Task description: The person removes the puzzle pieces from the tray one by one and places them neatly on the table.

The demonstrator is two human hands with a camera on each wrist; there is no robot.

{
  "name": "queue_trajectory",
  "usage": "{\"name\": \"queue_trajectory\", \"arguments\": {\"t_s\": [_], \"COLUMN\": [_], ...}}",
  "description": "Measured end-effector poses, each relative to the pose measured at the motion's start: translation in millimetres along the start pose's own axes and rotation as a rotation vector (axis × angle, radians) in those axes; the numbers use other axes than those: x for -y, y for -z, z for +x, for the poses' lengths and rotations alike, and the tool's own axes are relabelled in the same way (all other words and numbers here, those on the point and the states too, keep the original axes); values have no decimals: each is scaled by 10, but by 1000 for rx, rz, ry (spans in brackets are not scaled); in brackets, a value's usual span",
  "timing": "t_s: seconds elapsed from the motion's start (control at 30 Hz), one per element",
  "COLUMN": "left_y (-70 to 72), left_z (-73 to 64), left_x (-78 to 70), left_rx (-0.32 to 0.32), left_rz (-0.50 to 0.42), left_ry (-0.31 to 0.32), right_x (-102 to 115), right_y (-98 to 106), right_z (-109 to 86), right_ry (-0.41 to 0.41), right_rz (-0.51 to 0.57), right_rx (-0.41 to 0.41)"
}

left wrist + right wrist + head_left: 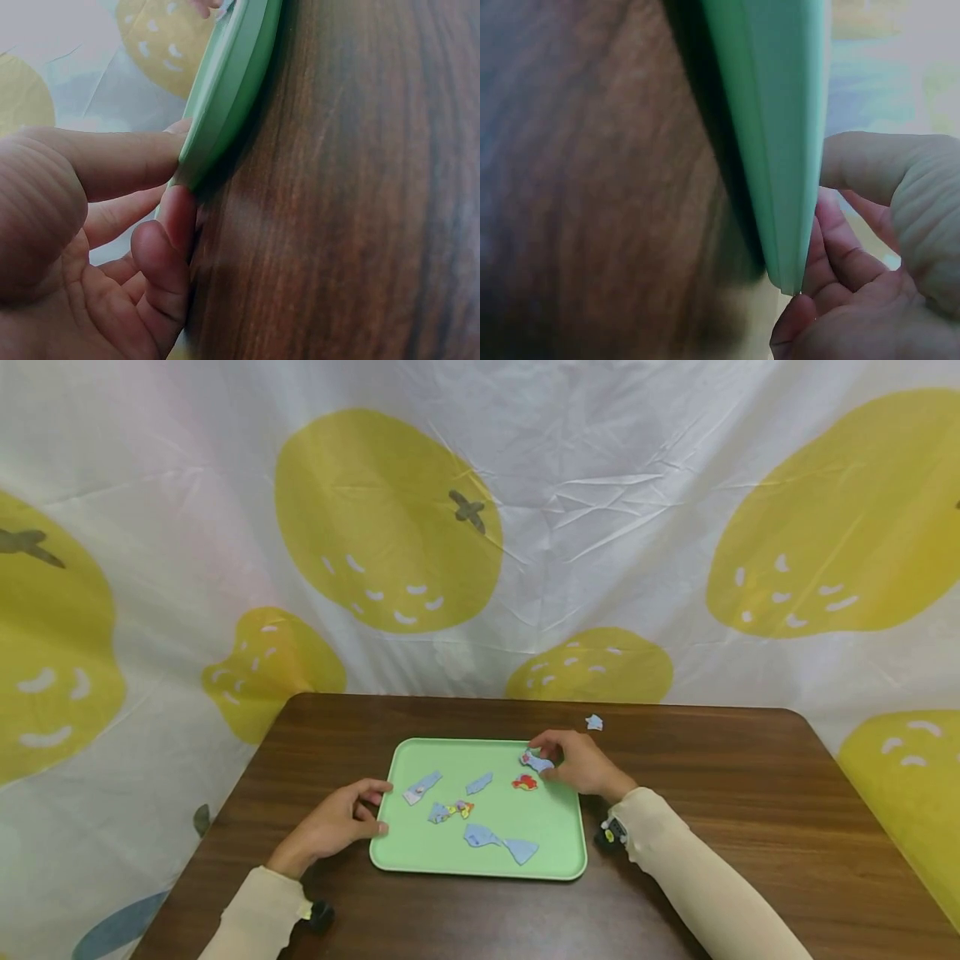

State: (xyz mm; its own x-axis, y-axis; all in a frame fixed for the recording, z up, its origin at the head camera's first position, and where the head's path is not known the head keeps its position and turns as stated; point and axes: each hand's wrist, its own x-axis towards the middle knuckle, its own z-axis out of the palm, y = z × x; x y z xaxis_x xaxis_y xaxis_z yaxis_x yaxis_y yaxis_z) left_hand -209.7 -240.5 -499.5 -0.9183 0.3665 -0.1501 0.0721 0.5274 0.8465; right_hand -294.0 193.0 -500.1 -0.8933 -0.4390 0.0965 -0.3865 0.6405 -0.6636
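A light green tray (420, 856) lies on the table, with several torn-looking, printed pieces on it. My left hand (341, 818) holds the tray's left edge; in the left wrist view its thumb and fingers meet the green rim (232, 90). Over the back right corner, my right hand (577, 762) has thumb and fingertips on either side of a pale blue piece with a pinkish-red patch (536, 762). A red piece (525, 782) lies just in front of it. In the right wrist view the tray's wall (780, 150) hides part of the right hand's fingers.
Also on the tray are a blue strip (423, 787), a small blue piece (479, 783), a blue-and-yellow cluster (450, 811) and a bow-like pair of blue pieces (501, 842). Behind the tray, a small pale blue piece (594, 722) sits on the brown table (712, 777). A fruit-printed curtain (600, 527) hangs behind.
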Motion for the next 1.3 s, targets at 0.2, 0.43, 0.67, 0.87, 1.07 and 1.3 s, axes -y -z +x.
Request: {"name": "queue_trajectory", "arguments": {"t_s": [0.2,0.43,0.67,0.87,1.07,1.3], "left_y": [-1,2,1,-2,-11,-15], "left_z": [-3,-1,-5,2,13,6], "left_x": [9,6,-10,-9,0,-8], "left_rx": [7,6,6,-5,-9,-5], "left_rz": [0,-1,-4,9,15,-1], "left_ry": [-9,-4,7,1,10,21], "right_x": [-26,-25,-44,-47,-28,-64], "right_y": [47,82,87,118,166,247], "right_z": [-25,-57,-60,-88,-126,-164], "right_ry": [21,64,51,8,-4,-7], "right_rz": [62,71,126,192,203,232], "right_rx": [16,27,-53,-79,-87,-110]}}
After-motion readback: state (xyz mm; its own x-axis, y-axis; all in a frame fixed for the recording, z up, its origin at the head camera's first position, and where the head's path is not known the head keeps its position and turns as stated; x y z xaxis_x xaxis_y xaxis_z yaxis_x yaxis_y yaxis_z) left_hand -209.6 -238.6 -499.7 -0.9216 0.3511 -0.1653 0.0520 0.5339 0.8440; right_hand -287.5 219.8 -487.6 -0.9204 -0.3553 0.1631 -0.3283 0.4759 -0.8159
